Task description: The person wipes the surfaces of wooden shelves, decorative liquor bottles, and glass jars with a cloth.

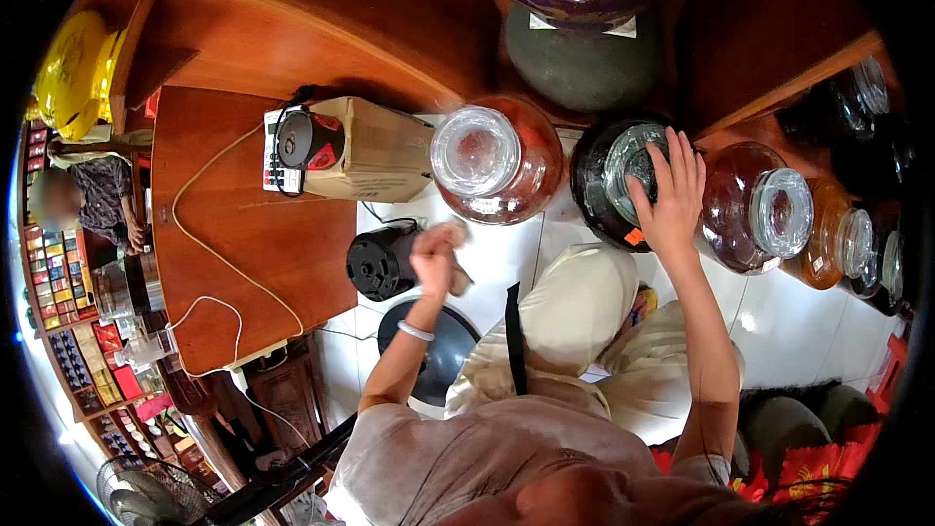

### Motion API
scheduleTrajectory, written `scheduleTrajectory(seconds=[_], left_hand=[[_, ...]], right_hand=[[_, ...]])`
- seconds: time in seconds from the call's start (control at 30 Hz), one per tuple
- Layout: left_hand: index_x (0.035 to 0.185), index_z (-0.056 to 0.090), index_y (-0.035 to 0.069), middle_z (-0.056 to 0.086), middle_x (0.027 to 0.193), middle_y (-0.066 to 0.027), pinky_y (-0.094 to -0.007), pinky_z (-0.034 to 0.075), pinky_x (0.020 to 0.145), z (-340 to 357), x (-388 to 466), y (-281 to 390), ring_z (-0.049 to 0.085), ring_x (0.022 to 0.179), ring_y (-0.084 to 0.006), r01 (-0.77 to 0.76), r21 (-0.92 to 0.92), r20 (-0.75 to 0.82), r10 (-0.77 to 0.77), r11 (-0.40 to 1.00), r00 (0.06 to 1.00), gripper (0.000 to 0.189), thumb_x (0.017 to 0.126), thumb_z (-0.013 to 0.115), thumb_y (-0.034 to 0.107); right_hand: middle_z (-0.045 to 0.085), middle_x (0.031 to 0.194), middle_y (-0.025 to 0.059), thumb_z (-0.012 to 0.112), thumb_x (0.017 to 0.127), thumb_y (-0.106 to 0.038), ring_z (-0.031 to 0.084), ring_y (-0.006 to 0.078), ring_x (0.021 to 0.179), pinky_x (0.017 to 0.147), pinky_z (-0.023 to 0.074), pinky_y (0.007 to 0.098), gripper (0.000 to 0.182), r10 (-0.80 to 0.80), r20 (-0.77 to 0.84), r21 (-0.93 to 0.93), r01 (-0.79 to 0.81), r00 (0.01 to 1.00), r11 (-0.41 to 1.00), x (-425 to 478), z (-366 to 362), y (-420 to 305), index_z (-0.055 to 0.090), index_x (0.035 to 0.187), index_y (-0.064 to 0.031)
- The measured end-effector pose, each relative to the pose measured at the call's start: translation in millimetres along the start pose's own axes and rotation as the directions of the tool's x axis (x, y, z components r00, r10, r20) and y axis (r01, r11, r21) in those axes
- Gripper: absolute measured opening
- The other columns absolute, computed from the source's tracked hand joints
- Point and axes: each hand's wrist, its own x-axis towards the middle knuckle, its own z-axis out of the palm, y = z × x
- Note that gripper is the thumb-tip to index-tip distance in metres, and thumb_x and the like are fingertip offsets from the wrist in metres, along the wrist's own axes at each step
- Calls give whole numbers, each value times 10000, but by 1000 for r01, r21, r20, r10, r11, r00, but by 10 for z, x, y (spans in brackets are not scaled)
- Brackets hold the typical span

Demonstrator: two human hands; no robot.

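Observation:
My right hand (670,204) rests on the glass lid (637,161) of a large dark jar (595,183), fingers extended and thumb apart. An orange sticker (634,237) marks that jar's lower side. My left hand (436,252), blurred, is bent at the wrist above the white tiled floor, beside a black cylindrical object (380,263). Something tan (460,280) shows by its fingers; I cannot tell whether it is held. Left of the dark jar stands a glass jar of reddish liquid (504,190) with a clear lid (475,150).
More liquid-filled jars (738,219) line the right. A cardboard box (372,153) and a wooden table (219,234) with a loose cable (191,230) lie left. A round black object (424,351) is near my left forearm. A person (102,197) is at far left.

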Motion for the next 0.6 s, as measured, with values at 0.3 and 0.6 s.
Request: scheduleTrajectory(seconds=[0.3,0.6], left_hand=[[1054,577,52,379,1234,-299,-495,317,936,478,20,387,363,1110,-473,-312,420,-57,368,852,928,281,779,533,19],[1102,557,17,479,1135,-227,-439,345,896,262,1073,177,454,1012,-390,-343,336,-25,372,877,928,331,790,454,-15]], right_hand=[[405,1300,174,605,789,-252,350,337,1225,994,242,504,416,-15,17,5,15,1000,1000,8,-20,-36,511,1123,-23],[403,1301,171,580,806,-273,344,339,1225,1002,233,501,419,-13,31,-31,14,999,999,-2,-11,-37,502,1133,-23]])
